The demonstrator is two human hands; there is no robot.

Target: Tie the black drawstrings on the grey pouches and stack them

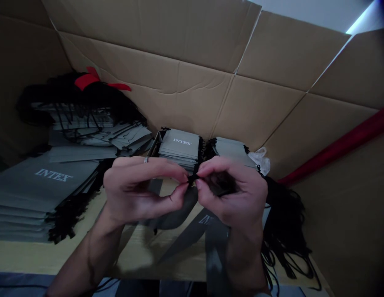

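Note:
My left hand (136, 192), with a ring on one finger, pinches a short piece of black cord (192, 180) between thumb and index finger. The same cord is pinched from the other side by my right hand (238, 192), so the fingertips almost meet. More black material shows dimly inside the curl of my right hand. Just below my hands are a dark grey rounded piece (176, 210) and a grey sheet printed INTEX (198, 231), partly hidden by my right hand and forearm. Whether the cord runs to either one I cannot tell.
Stacked grey INTEX pieces with black cord edges (46, 177) lie at the left, near a black cord bundle with a red tie (86, 80). Two more stacks (179, 142) stand behind my hands. Loose black cords (284, 222) hang at the right. Cardboard walls (192, 78) enclose the table (142, 255).

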